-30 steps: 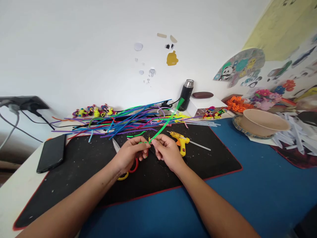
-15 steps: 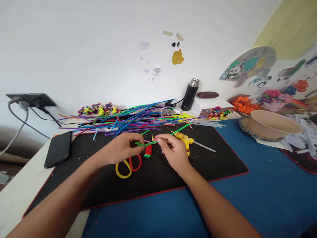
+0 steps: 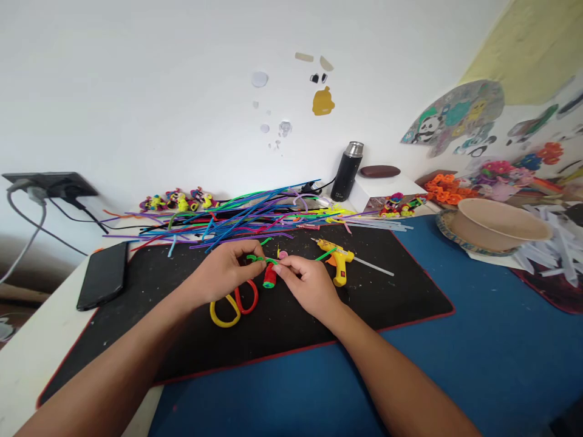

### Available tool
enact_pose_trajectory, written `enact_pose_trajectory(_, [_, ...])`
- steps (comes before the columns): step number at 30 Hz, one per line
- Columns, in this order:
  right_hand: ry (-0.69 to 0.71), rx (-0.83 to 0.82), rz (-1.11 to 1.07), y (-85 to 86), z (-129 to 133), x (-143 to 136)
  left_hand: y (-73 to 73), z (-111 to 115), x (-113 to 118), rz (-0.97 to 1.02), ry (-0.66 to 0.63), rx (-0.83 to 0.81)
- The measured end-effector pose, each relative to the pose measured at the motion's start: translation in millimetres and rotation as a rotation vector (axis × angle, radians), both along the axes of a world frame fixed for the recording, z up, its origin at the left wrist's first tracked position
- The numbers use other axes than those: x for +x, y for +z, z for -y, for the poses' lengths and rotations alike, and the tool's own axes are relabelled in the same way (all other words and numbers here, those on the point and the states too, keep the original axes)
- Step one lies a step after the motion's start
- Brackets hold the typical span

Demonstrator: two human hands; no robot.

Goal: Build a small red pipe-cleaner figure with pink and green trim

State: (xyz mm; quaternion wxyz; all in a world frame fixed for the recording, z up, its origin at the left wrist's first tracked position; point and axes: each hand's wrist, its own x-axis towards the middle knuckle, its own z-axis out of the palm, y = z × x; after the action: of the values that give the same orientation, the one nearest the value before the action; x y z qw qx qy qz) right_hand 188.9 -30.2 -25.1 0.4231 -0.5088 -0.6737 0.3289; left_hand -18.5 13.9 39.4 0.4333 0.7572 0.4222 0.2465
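Note:
My left hand [image 3: 232, 267] pinches a green pipe cleaner [image 3: 271, 261] whose near part is bent into small curls. The same pipe cleaner is gripped by my right hand [image 3: 307, 282], close to the left fingertips, and its straight end sticks out past the right knuckles. Just below the fingers stands a small red roll [image 3: 269, 276] with a green rim. A little pink disc [image 3: 283, 255] lies behind it. Scissors with a yellow and a red handle [image 3: 247, 297] rest beneath my left hand, their blades hidden.
A yellow glue gun [image 3: 341, 261] lies right of my hands on the black mat [image 3: 364, 303]. Behind are many coloured pipe cleaners [image 3: 237, 218] and a black flask [image 3: 347, 173]. A phone [image 3: 104, 276] lies left; a bowl [image 3: 501, 224] stands right.
My right hand has moved left and slightly down, nearer my left fingertips. The green pipe cleaner's free end now points lower, across the glue gun. The view has shifted slightly.

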Motion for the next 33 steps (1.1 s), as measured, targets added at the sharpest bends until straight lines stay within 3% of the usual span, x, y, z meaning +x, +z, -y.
enact_pose_trajectory(7, [0.169, -0.205, -0.12, 10.7, 5, -3, 1.8, -1, 6, 0.094, 0.076, -0.076])
enact_pose_trajectory(15, [0.137, -0.253, -0.239, 15.6, 3, 1, 0.3, -10, 0, 0.46, 0.271, -0.181])
enact_pose_trajectory(18, [0.292, -0.406, -0.291, 19.8, 7, -1, 1.8, -12, -1, 0.552, 0.334, -0.203])
enact_pose_trajectory(22, [0.599, -0.608, -0.313, 28.5, 15, -3, 0.3, -17, -5, 0.64, 0.409, -0.223])
enact_pose_trajectory(25, [0.771, -0.684, -0.272, 31.1, 19, -4, -1.1, -20, -7, 0.646, 0.385, -0.252])
enact_pose_trajectory(27, [0.732, -0.662, -0.244, 28.9, 19, -4, -0.7, -20, -8, 0.631, 0.318, -0.301])
enact_pose_trajectory(33, [0.285, -0.459, -0.311, 15.1, 4, 0, 2.6, -11, -10, 0.626, 0.039, -0.504])
